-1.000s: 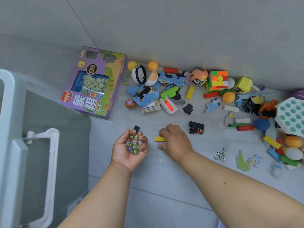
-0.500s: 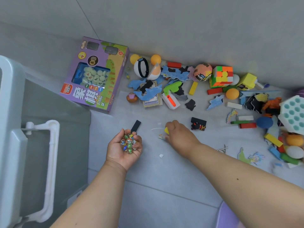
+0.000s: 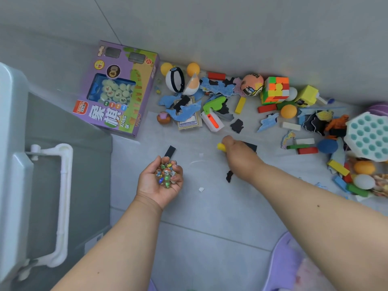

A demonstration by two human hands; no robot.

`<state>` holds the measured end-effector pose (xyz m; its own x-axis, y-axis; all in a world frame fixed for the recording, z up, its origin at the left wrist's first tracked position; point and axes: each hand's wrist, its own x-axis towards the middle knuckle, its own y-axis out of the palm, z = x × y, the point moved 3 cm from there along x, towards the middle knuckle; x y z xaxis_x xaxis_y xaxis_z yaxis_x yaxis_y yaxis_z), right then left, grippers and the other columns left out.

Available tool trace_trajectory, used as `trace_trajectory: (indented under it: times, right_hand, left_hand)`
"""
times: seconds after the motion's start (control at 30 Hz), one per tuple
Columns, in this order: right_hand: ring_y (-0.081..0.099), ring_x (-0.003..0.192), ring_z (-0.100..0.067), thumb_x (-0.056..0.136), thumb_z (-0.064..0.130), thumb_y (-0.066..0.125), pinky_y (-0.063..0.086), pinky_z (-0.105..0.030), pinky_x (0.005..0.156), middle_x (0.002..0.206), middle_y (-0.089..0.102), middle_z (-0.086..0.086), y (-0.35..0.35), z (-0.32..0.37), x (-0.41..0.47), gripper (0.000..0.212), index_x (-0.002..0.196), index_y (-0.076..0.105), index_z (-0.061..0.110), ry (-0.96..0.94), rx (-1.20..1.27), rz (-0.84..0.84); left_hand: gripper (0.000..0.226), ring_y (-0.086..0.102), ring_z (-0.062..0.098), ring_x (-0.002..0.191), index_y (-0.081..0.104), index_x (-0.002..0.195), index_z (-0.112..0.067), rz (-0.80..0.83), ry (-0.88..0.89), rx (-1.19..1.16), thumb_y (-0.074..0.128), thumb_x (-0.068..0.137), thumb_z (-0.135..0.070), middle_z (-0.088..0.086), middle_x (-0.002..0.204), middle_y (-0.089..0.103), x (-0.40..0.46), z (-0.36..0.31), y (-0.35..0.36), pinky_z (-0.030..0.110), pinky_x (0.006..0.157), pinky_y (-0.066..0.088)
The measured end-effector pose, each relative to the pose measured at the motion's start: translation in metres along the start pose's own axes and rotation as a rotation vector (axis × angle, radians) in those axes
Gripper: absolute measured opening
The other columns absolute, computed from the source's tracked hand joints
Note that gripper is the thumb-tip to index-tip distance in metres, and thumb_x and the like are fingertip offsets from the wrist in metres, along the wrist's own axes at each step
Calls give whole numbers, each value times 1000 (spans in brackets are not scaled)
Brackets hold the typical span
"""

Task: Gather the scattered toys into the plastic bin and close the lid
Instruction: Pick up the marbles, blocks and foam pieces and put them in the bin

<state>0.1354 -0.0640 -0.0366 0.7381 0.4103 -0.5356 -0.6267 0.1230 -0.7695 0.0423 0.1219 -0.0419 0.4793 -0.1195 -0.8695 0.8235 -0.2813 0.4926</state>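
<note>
The big plastic bin sits on the left, on the gray floor. Its white lid is up, so the bin is open. The part of the inside that shows looks bare, so I think the job has only just begun.

Almost all the toys are not picked up yet. They lie in a long messy row by the wall. The biggest one is the purple game box, just beside the bin. On the far right is a white tray with teal holes. In the middle is a color cube, and next to it a painted ball. There are also orange balls, colored blocks, blue puzzle bits and a pack of cards.

The left hand is palm up, near the bin. Its fingers are curled like a cup around a bunch of marbles. The right hand reaches out over the floor. Its fingers pinch a small yellow block.

A black strip lies just past the left hand, and a small black bit peeks out under the right wrist. Nothing stands between the hands and the bin. Both hands are full, so I think they must drop their toys in before taking more. The lid comes last.
</note>
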Motion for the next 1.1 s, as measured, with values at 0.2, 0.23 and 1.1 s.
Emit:
trace_trajectory:
  times: [0.2, 0.23, 1.1]
  right_hand:
    - [49, 87, -29, 93, 13, 42, 38, -34, 70, 97, 50, -8, -7, -19, -15, 21, 113, 42, 10, -79, 32, 59]
    - [51, 92, -29, 92, 18, 46, 41, -34, 73, 103, 52, -7, -3, -21, -18, 25, 116, 43, 12, -96, -9, 91]
    - [52, 89, -36, 94, 14, 44, 31, -33, 60, 115, 47, -19, -4, -58, -20, 33, 125, 43, 4, 318, 12, -286]
  left_hand:
    - [27, 55, 16, 55, 60, 70, -12, -29, -4, 6, 50, 89, -28, 4, 70, 55, -6, 3, 3, 16, 42, 36]
    - [26, 55, 16, 55, 60, 70, -12, -27, -3, 8, 51, 88, -28, 4, 70, 55, -7, 4, 4, 16, 42, 36]
    - [30, 55, 15, 57, 62, 66, -11, -34, -26, 11, 51, 88, -28, 4, 70, 56, 2, 13, -2, 17, 41, 36]
